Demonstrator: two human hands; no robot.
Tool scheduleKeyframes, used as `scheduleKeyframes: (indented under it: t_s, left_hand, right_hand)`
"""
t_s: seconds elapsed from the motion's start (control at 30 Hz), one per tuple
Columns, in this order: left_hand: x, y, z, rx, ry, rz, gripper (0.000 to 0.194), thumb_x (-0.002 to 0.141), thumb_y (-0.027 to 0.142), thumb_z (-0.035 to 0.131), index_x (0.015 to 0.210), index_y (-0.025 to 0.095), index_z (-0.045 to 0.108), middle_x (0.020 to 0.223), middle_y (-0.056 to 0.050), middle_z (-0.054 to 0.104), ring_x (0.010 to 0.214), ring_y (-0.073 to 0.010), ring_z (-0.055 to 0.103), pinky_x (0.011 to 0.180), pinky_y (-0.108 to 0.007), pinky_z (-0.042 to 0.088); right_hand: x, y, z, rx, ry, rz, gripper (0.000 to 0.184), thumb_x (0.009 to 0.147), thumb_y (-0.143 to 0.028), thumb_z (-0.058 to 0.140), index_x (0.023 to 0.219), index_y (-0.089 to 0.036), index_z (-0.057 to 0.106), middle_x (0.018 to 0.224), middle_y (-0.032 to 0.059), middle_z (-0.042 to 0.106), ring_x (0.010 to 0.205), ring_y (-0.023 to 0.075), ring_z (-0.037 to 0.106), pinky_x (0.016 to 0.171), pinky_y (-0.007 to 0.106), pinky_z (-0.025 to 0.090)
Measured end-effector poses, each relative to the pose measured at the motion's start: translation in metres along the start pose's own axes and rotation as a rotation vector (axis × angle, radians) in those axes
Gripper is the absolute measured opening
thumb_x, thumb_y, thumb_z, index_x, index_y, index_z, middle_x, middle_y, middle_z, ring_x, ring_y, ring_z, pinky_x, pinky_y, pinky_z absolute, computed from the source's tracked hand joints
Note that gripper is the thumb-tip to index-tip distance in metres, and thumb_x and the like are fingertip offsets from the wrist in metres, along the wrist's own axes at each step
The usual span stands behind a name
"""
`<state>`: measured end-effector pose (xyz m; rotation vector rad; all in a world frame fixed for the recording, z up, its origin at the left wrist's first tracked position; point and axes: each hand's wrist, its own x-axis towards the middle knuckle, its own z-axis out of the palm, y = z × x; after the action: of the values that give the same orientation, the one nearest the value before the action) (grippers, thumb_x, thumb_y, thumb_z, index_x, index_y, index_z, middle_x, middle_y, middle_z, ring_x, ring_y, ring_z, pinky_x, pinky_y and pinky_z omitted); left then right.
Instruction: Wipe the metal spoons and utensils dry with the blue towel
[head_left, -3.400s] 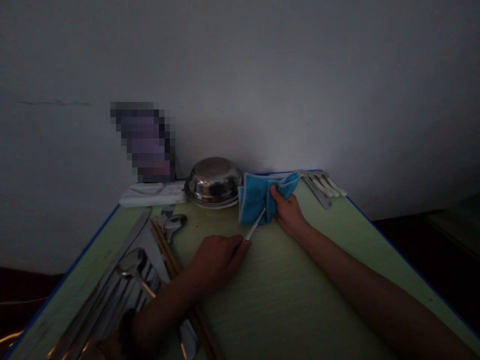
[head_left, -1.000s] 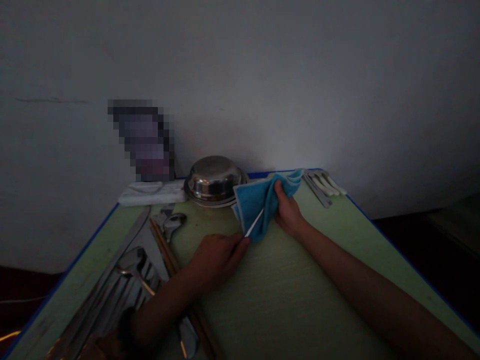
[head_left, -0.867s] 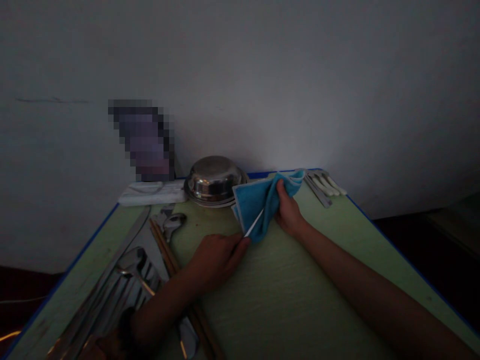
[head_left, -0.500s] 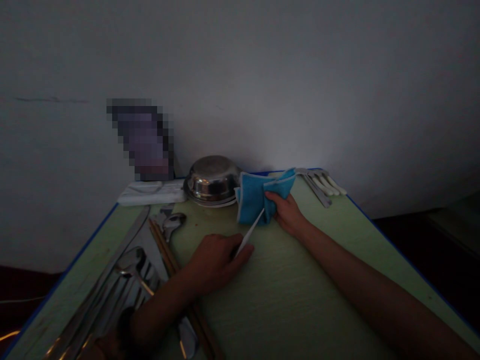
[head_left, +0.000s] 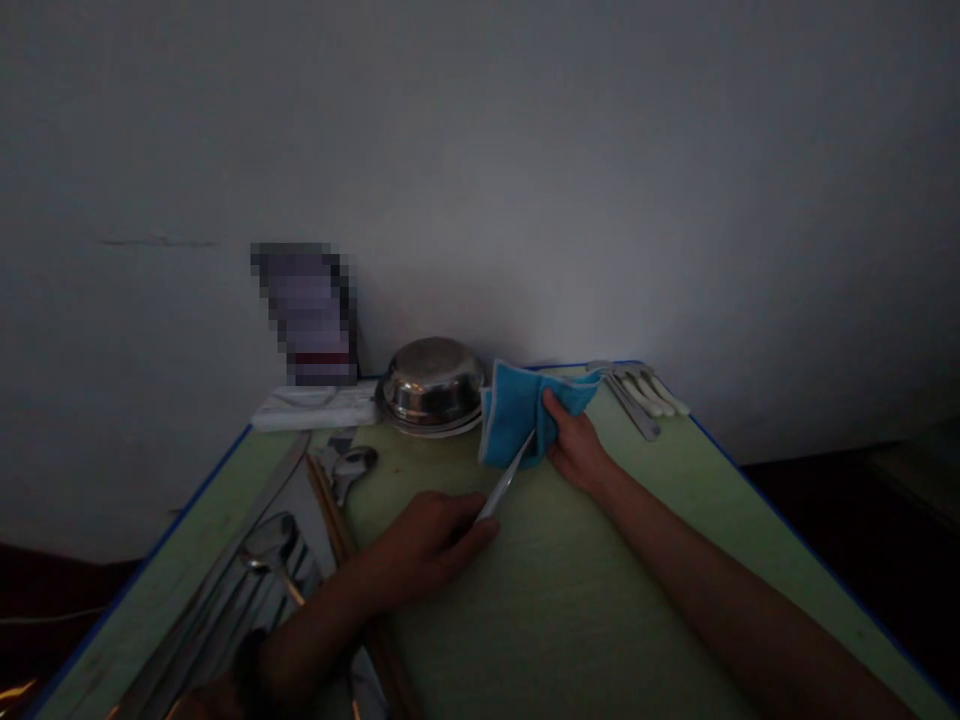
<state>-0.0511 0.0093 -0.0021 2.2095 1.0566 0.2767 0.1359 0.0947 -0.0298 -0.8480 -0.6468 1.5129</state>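
Note:
My left hand (head_left: pixel 435 545) is closed on the near end of a slim, shiny metal piece of cutlery (head_left: pixel 504 488). Its far end runs into a blue cloth (head_left: pixel 514 410) with pale edging, so I cannot make out which kind it is. The cloth is folded about that end and pinched in my right hand (head_left: pixel 576 440), thumb on top. Both hands are raised over the middle of the green table (head_left: pixel 540 590). A dark band circles my left wrist.
An upturned metal bowl (head_left: pixel 433 385) rests on plates at the back. Several forks (head_left: pixel 649 395) with pale handles lie back right. At left are wooden chopsticks (head_left: pixel 334 515), a spoon (head_left: pixel 356 465), a slotted turner (head_left: pixel 255 590), a ladle (head_left: pixel 274 545) and a blurred-out screen (head_left: pixel 311 315).
The view has tilted up a little, so everything sits lower in the picture. The metal cutlery has turned slightly in my left hand; both hands keep their hold.

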Motion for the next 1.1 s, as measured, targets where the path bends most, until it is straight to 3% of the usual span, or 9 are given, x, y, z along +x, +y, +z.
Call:
scheduleKeyframes:
  t_s: [0.27,0.53,0.8,1.1]
  left_hand:
    - [0.007,0.017,-0.005,0.008,0.053,-0.033,0.036,0.089,0.037,0.030,0.072,0.015,0.052,0.061,0.003,0.050,0.055,-0.0099,0.046,0.051,-0.019,0.034]
    - [0.013,0.019,-0.004,0.073,0.023,-0.083,0.033,0.089,0.035,0.031,0.069,0.016,0.049,0.059,0.004,0.047,0.053,-0.0085,0.045,0.054,-0.019,0.033]
    - [0.013,0.016,-0.005,0.132,0.007,-0.103,0.033,0.088,0.034,0.032,0.064,0.017,0.047,0.056,0.004,0.045,0.052,-0.0090,0.045,0.053,-0.020,0.032]
    - [0.006,0.011,-0.010,-0.145,0.183,-0.140,0.028,0.091,0.034,0.030,0.087,0.019,0.053,0.073,0.002,0.059,0.065,-0.0124,0.054,0.061,-0.021,0.039]
  right_hand:
    - [-0.011,-0.018,-0.001,-0.081,-0.167,0.062,0.031,0.055,-0.024,0.075,0.083,-0.017,0.065,0.087,0.0025,0.070,0.083,0.0184,0.064,0.084,0.035,0.047]
    - [0.004,-0.017,-0.004,-0.006,-0.028,0.058,0.025,0.065,-0.034,0.067,0.086,-0.022,0.062,0.085,-0.0022,0.070,0.081,0.0156,0.064,0.080,0.033,0.048]
    - [0.004,-0.016,0.000,-0.021,-0.033,0.058,0.028,0.061,-0.031,0.070,0.087,-0.020,0.064,0.086,0.0006,0.071,0.080,0.0165,0.064,0.082,0.032,0.047]
    - [-0.002,-0.012,0.008,-0.039,-0.060,0.096,0.025,0.065,-0.030,0.068,0.087,-0.020,0.064,0.083,0.0006,0.071,0.081,0.0179,0.065,0.082,0.034,0.048]
